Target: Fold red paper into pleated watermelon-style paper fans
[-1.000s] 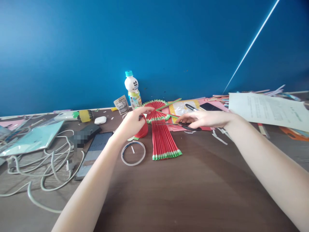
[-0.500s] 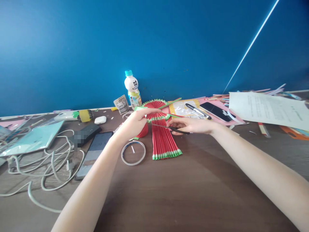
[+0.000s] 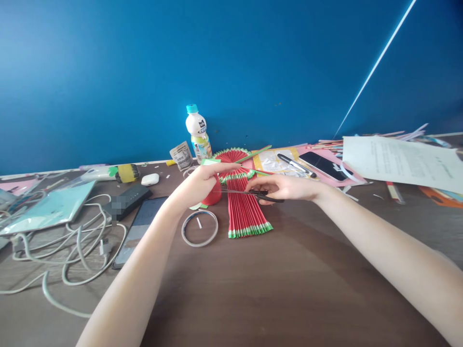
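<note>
The pleated red paper (image 3: 248, 212) lies on the tabletop (image 3: 275, 289) in front of us, its green-and-white edge toward us and its upper end just beside a round pleated piece (image 3: 231, 155). Our right hand (image 3: 285, 187) holds the scissors (image 3: 269, 197) by the black handles, fingers closed around them, with the blades pointing left across the upper pleats. Our left hand (image 3: 197, 185) reaches over beside a red round object (image 3: 212, 193), its index finger stretched toward the round piece; we cannot tell whether the other fingers pinch anything.

To handle this well, we do best to guide the blades slowly, well away from the left fingers, and steady the folds lightly so they don't flatten or snag.

The thin blades blur against the red, so we cannot tell how far they are parted or whether they touch the paper. Our left hand covers part of the red object, and our right fingers hide part of the handles.
</note>
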Demonstrator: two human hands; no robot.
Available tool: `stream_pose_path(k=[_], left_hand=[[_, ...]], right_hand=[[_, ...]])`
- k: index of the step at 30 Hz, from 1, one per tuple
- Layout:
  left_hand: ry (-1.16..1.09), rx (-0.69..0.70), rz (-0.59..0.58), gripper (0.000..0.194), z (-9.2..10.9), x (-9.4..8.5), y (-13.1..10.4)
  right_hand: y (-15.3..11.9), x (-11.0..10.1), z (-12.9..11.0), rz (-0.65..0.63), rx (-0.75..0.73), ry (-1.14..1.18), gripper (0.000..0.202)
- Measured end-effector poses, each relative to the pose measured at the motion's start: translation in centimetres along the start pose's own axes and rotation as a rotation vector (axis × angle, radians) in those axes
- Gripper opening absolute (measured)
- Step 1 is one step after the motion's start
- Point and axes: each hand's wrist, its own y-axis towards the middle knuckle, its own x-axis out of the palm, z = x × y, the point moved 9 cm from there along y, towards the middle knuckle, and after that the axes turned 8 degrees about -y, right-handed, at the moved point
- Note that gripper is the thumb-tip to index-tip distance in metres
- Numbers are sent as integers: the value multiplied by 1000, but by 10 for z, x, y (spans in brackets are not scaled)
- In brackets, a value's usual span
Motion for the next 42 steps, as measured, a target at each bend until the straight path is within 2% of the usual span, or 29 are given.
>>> stream_pose_path(k=[5, 9, 14, 19, 23, 26, 31, 37, 42], left_hand=[[14, -24, -21, 56, -1, 0, -1], [-86, -39, -30, 55, -3, -2, -1], [-144, 21, -73, 53, 1, -3, -2], [-50, 32, -160, 61, 5, 0, -5], [46, 26, -171, 60, 6, 1, -5], [140, -6, -170, 55, 0, 1, -5], [212, -80, -165, 35, -17, -3, -5], [206, -74, -171, 22, -23, -2, -1], [244, -12, -163, 21, -20, 11, 4]], right_hand=[[1, 2, 4, -13, 5, 12, 36], [1, 1, 6, -4, -20, 64, 35], [1, 3, 10, -23, 2, 128, 36], [1, 3, 11, -34, -34, 165, 35], [0, 4, 15, -55, -3, 224, 35], [-1, 3, 15, -48, -10, 230, 33], [-1, 5, 11, -57, -41, 255, 31], [1, 8, 12, -74, -59, 256, 33], [2, 17, 4, -104, -75, 317, 33]])
